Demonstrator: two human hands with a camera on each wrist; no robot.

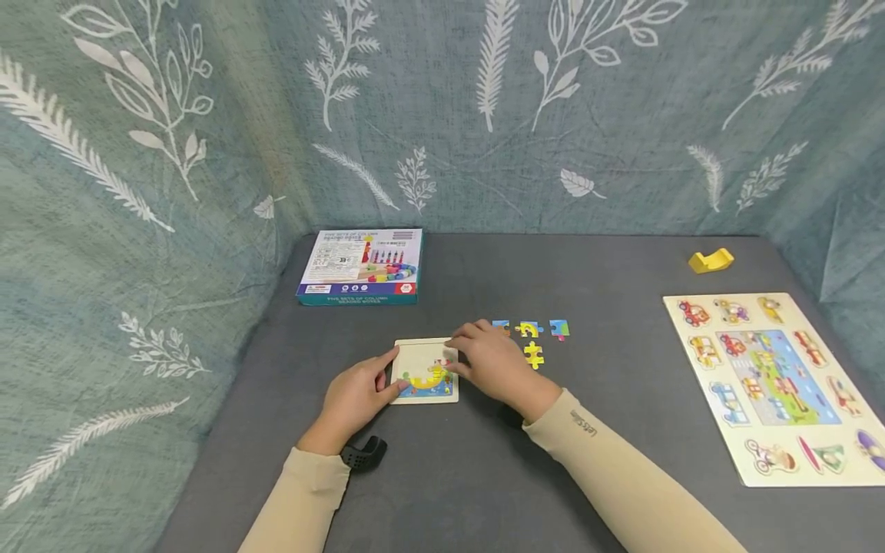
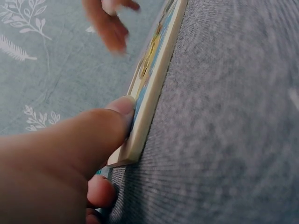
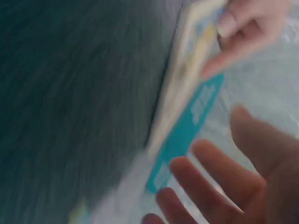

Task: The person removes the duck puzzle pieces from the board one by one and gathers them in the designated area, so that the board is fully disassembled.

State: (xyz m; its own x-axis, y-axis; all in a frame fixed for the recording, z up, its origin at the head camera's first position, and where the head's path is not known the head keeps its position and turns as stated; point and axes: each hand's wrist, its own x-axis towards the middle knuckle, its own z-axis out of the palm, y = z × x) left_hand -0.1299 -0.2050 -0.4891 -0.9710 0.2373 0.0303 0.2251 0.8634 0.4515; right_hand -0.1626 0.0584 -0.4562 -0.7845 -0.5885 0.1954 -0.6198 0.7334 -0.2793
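A bare left hand emerges from a beige left sleeve, a curved black band, dotted with holes, at its wrist; the bare right hand, from a matching right sleeve bearing small dark lettering resembling "LetsSlim."

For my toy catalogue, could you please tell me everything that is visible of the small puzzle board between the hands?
The puzzle board is a thin, nearly square tray, apparently of pale wood, with a raised rim. Its lower part holds an unfinished picture, yellow on blue; much of the upper part is bare. It lies flat on the dark table, left of the loose pieces. The left hand holds its left side; the right hand hovers over its right edge, apparently without touching.
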